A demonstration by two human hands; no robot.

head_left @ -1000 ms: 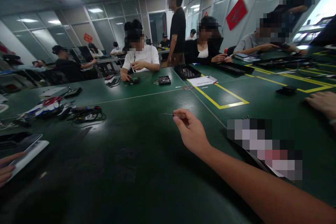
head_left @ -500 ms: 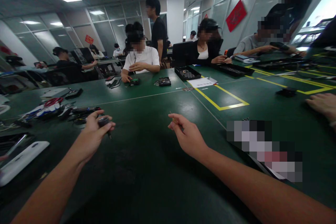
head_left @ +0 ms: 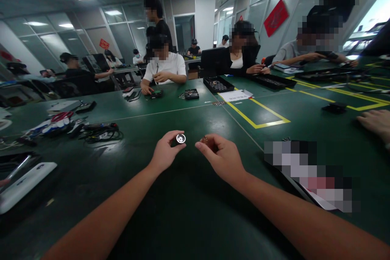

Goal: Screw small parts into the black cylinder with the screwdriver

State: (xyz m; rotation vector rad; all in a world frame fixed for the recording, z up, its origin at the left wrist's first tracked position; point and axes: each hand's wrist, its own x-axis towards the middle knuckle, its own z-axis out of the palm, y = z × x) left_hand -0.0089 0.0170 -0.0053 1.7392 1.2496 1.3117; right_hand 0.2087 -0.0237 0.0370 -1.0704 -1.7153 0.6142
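Note:
My left hand [head_left: 164,155] pinches a small round silver-rimmed part [head_left: 180,139] with a dark centre, its open end turned toward me. My right hand [head_left: 222,157] is closed on a thin tool, and only its small orange-brown end [head_left: 204,139] shows between the fingertips. The two hands are close together above the green table [head_left: 170,203], about a finger's width apart.
A white device [head_left: 22,187] lies at the left edge, with cables and tools [head_left: 76,128] beyond it. A blurred flat object [head_left: 307,174] sits to my right. Another person's hand [head_left: 374,122] rests at far right. Several people sit at the table's far side, near black trays [head_left: 217,84].
My left hand came in from the left holding the round part and moved right to meet my right hand. The thin tool in my right hand turned end-on. A standing person walked left.

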